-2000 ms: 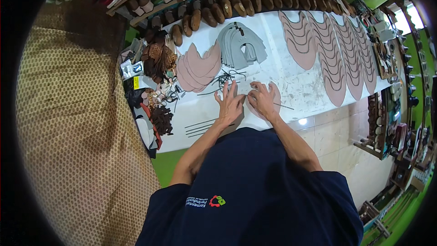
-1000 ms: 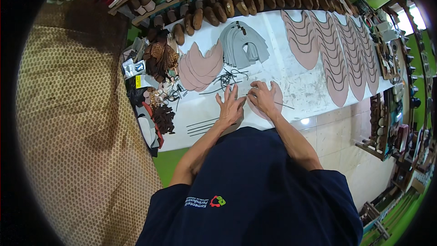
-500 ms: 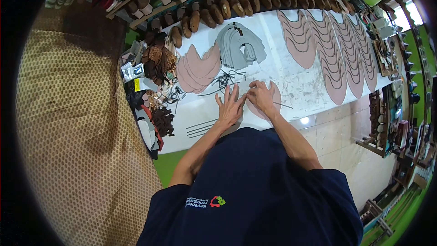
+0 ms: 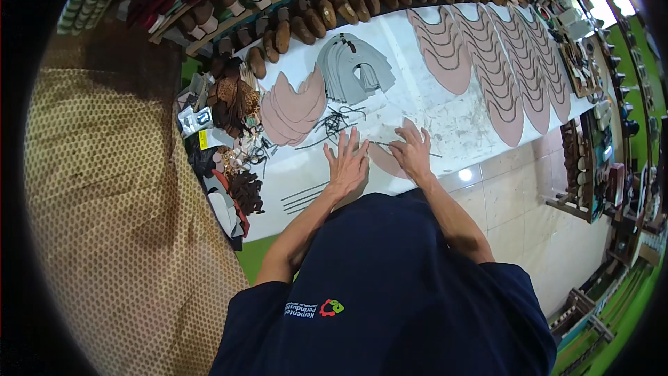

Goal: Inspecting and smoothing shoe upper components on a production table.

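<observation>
Beneath my hands is a pink, rounded upper piece (image 4: 387,161) lying on the white tabletop, partly covered by my fingers. A thin dark strip (image 4: 379,143) runs across it, its free end showing past my right hand. My left hand (image 4: 348,167) rests with fingers spread, its fingertips by the left edge of the piece and the strip's near end. My right hand (image 4: 415,157) has bent fingers and thumb closed on the strip over the piece; the exact grip is partly hidden. Several straight dark strips (image 4: 305,198) lie beside my left forearm.
Beyond my left hand are a tangle of dark strips (image 4: 335,124), fanned pink pieces (image 4: 292,113) and stacked grey pieces (image 4: 355,69). Rows of pink pieces with dark curved edges (image 4: 501,90) lie right. Wooden shoe lasts (image 4: 327,14) line the back; scraps (image 4: 243,191) crowd the left edge.
My right hand has moved rightward, away from my left, uncovering the dark strip between them. My left hand has shifted slightly left. The whole view has also shifted a little.
</observation>
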The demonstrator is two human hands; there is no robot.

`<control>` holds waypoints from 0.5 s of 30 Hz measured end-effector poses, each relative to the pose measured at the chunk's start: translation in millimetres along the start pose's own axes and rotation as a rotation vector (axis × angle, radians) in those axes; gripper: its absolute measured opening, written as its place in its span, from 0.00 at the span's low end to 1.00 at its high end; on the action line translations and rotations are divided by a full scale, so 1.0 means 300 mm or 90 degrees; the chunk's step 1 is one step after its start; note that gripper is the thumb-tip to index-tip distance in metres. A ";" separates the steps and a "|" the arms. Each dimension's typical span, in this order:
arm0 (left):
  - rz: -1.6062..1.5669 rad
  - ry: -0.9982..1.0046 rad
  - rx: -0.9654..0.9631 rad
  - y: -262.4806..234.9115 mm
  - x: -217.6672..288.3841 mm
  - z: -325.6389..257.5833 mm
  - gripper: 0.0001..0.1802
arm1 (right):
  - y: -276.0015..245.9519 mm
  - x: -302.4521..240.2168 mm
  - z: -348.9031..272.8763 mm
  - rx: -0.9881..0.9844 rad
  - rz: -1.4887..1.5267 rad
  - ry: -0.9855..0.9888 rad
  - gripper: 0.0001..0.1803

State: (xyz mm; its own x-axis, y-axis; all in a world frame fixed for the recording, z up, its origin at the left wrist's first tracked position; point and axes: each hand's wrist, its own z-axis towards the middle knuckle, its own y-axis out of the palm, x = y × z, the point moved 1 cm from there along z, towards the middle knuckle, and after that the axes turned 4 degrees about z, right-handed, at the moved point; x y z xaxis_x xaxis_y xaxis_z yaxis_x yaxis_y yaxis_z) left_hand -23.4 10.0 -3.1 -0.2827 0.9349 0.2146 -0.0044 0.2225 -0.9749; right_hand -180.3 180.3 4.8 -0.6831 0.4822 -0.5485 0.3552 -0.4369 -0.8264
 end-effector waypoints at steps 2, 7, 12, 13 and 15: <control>-0.023 0.001 0.000 -0.002 0.000 0.007 0.28 | 0.009 -0.004 0.012 0.027 -0.028 -0.021 0.06; -0.039 -0.004 -0.019 -0.003 -0.004 0.007 0.28 | -0.012 -0.034 0.037 0.053 -0.009 0.001 0.05; -0.044 -0.003 -0.019 -0.007 0.000 0.014 0.28 | -0.016 -0.040 0.028 0.041 0.005 0.020 0.05; -0.056 -0.006 -0.030 -0.008 0.003 0.018 0.28 | -0.015 -0.036 0.022 0.021 0.017 0.040 0.06; -0.066 -0.013 -0.040 -0.007 0.001 0.018 0.28 | -0.015 -0.043 0.017 0.000 0.031 0.058 0.08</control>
State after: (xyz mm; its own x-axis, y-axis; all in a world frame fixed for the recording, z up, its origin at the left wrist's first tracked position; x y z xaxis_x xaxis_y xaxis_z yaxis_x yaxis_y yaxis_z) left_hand -28.6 8.4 -1.2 -0.3028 0.9002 0.3130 0.0259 0.3360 -0.9415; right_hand -176.3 172.2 16.3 -0.6040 0.5274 -0.5976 0.3867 -0.4617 -0.7983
